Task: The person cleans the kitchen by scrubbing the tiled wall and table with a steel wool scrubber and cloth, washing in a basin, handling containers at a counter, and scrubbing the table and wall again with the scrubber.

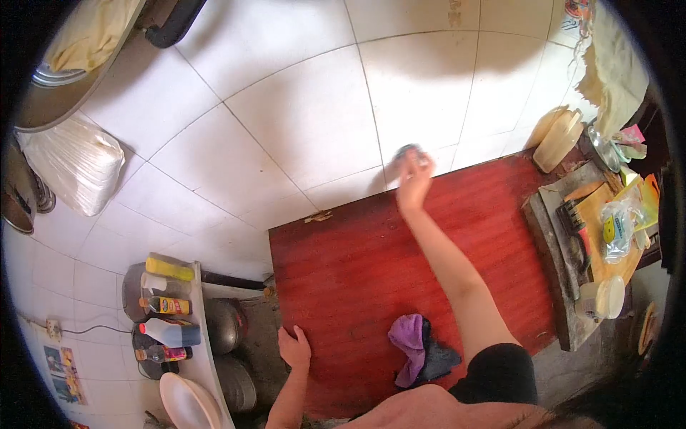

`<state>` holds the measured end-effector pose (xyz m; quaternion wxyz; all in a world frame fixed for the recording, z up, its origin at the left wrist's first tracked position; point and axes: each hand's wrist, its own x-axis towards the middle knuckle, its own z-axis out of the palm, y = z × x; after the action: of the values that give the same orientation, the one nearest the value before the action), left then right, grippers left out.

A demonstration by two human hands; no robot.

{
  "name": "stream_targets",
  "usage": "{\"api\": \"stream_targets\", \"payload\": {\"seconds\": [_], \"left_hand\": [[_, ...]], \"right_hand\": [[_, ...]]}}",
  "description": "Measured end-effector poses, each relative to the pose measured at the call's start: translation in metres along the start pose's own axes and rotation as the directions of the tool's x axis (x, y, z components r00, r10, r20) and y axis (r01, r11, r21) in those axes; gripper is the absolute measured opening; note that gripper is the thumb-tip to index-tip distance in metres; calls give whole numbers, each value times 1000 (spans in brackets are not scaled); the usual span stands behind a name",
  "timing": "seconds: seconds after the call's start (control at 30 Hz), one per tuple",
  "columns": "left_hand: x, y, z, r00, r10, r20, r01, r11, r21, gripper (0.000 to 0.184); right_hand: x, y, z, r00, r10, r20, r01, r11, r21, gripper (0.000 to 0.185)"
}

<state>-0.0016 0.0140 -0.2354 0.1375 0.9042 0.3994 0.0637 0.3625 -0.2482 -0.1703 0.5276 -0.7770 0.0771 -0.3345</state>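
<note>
My right hand [413, 175] is closed on a small grey scouring pad [409, 150], blurred and partly hidden by the fingers. It holds the pad up against the white tiled wall [421, 93], just above the back edge of the red table [371, 279]. At the table's left edge, my left hand [294, 348] rests with its fingers stretched out and nothing in them. Between my arms, a crumpled purple and dark grey cloth [409, 343] lies on the tabletop, touched by neither hand.
A shelf [207, 336] on the left carries several bottles [170, 332] and a pale basin [187, 400]; metal pots [225, 325] stand below. On the right, a worn wooden ledge [564, 300] holds a brush [574, 222], a jar [600, 297] and plastic packets [618, 229]. A white bag [78, 161] hangs upper left.
</note>
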Motion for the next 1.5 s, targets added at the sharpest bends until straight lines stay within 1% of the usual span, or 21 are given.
{"api": "stream_targets", "payload": {"seconds": [0.1,0.13,0.17,0.23,0.27,0.37,0.47,0.53,0.7,0.77,0.83,0.97,1.0,1.03,1.07,1.13,1.17,1.2,1.3,1.43,1.5], "left_hand": [[-2,-2,0,1000,18,-14,-19,1000,-17,53],[-2,-4,-1,1000,20,-13,-20,1000,-5,53],[-2,-3,0,1000,18,-11,-18,1000,0,53],[0,1,0,1000,10,3,-10,1000,-2,53],[0,4,-4,1000,5,19,-5,1000,-4,53],[0,-5,5,998,50,-36,-50,999,8,51],[2,-3,5,998,21,-66,-21,1000,2,48],[-3,4,-4,999,6,-41,-7,1000,-21,47],[-1,10,-17,998,-4,57,9,997,-81,44],[2,2,-3,998,57,-36,-59,997,-46,43],[-4,10,-19,999,10,-31,-13,993,-119,44],[-2,11,-28,999,-17,35,25,970,-240,42],[-2,9,-22,999,-1,-50,-15,950,-313,40],[2,7,-17,997,12,-72,-36,942,-333,38],[2,4,-16,968,148,-203,-210,921,-330,38],[4,4,-5,940,156,-304,-231,945,-232,39],[1,14,-20,970,120,-213,-167,960,-222,42],[-4,23,-32,989,84,-118,-108,971,-213,46],[-9,36,2,961,141,-239,-160,985,-61,57],[-17,59,21,965,193,-177,-204,978,-48,62],[-24,78,-4,951,234,-202,-248,968,-44,52]], "right_hand": [[0,4,-3,984,-96,151,85,993,79,29],[16,20,-4,990,25,140,-91,870,484,26],[37,12,-29,999,3,35,-6,996,94,23],[77,22,-47,937,316,-147,-253,907,338,28],[84,29,-47,935,239,-263,-189,961,202,36],[61,1,-13,890,289,-351,-197,941,275,38],[6,-25,25,976,105,-191,-81,988,133,31],[-10,-40,19,994,107,-19,-102,981,163,34],[-38,-34,-24,901,-76,427,-89,931,353,34],[-60,-74,-76,672,239,701,-679,577,455,41],[-86,-69,-110,590,231,774,-800,300,520,42],[-135,-24,-187,448,283,848,-889,45,455,31],[-147,-13,-201,444,319,837,-882,-9,472,29],[-155,-9,-220,435,395,809,-886,28,463,29],[-162,-11,-238,383,463,799,-905,12,426,28],[-175,43,-267,349,375,859,-920,-36,389,31],[-179,38,-278,391,318,864,-913,19,406,32],[-178,46,-284,409,371,834,-912,177,369,33],[-171,61,-290,504,418,756,-824,494,277,34],[-152,75,-286,494,316,810,-806,515,291,34],[-146,64,-295,416,286,863,-889,325,321,34]]}}
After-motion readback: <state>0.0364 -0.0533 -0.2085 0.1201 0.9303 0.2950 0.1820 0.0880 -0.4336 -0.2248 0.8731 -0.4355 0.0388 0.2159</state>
